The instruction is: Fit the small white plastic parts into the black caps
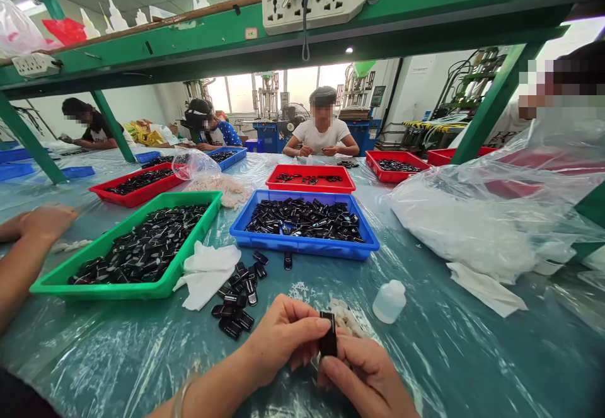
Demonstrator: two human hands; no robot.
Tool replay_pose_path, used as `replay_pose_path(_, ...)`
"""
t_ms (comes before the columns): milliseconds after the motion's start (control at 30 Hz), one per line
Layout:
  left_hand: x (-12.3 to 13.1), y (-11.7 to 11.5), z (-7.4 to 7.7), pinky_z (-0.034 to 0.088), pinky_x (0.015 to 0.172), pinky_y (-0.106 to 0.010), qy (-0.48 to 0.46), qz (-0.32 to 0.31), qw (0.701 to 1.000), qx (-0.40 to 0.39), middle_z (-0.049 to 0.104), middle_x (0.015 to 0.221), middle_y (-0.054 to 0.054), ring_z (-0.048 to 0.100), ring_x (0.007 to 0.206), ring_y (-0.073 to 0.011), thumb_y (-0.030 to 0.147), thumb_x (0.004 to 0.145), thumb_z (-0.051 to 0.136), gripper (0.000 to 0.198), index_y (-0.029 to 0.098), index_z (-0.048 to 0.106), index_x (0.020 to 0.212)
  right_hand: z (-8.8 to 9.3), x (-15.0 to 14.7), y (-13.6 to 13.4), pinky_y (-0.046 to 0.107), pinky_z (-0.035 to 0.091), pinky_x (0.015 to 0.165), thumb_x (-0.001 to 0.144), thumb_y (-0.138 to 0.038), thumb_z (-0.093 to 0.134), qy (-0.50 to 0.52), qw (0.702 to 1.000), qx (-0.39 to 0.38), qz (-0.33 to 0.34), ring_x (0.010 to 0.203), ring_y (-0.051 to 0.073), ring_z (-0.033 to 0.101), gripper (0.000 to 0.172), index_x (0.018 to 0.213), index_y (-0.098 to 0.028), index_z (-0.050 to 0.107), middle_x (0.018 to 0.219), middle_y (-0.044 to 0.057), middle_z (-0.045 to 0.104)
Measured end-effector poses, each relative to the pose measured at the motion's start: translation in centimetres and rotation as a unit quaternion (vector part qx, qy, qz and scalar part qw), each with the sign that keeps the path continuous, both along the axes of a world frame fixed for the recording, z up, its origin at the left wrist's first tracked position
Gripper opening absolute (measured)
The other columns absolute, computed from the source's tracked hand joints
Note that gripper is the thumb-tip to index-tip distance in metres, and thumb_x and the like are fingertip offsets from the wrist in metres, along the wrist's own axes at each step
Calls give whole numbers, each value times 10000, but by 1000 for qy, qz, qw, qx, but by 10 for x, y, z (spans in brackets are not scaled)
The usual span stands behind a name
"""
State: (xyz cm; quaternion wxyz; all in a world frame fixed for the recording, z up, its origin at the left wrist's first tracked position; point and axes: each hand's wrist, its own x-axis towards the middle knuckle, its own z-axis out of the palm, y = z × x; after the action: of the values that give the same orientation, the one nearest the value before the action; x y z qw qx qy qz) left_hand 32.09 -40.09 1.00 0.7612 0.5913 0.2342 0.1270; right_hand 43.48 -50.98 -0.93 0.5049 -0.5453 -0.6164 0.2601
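Between my two hands a small glossy black plastic piece [328, 336] stands upright. My left hand [278, 336] pinches its upper end between thumb and fingers. Lower down, the thumb and fingers of my right hand [363, 374] grip the same piece. Behind the fingers lies a crumpled off-white cloth-like wad [344, 314], partly hidden; whether a hand touches it I cannot tell. White shreds [300, 290] are scattered just beyond my left hand. To the left is a loose pile of similar black pieces [239, 298]. A small translucent bottle [389, 302] stands to the right.
A blue tray [302, 246] and a green tray [127, 290] hold many black pieces. A white cloth [210, 273] touches the green tray. At right sits a large clear plastic bag [472, 229]. A green shelf beam [189, 43] crosses overhead. A co-worker's arm [33, 241] rests at left; others sit beyond.
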Motion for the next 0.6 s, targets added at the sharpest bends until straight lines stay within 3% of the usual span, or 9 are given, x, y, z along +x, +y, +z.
replay_pose_path(400, 0, 0, 1, 176, 332, -193, 9, 7, 1000, 2, 445, 386, 35, 327, 316, -36, 516, 628, 677, 430, 141, 520, 487, 1, 0, 0, 255, 406, 609, 910, -504, 421, -4, 1000, 10, -6, 623, 163, 568, 486, 593, -175, 585, 602, 31, 603)
replay_pose_path(600, 3, 2, -2, 165, 318, -191, 11, 40, 999, -32, 459, 397, 28, 333, 311, -37, 473, 638, 669, 393, 137, 527, 492, 3, 6, -2, 237, 394, 555, 924, -482, 380, 30, 997, -12, -66, 557, 144, 517, 492, 582, -180, 566, 571, 12, 557)
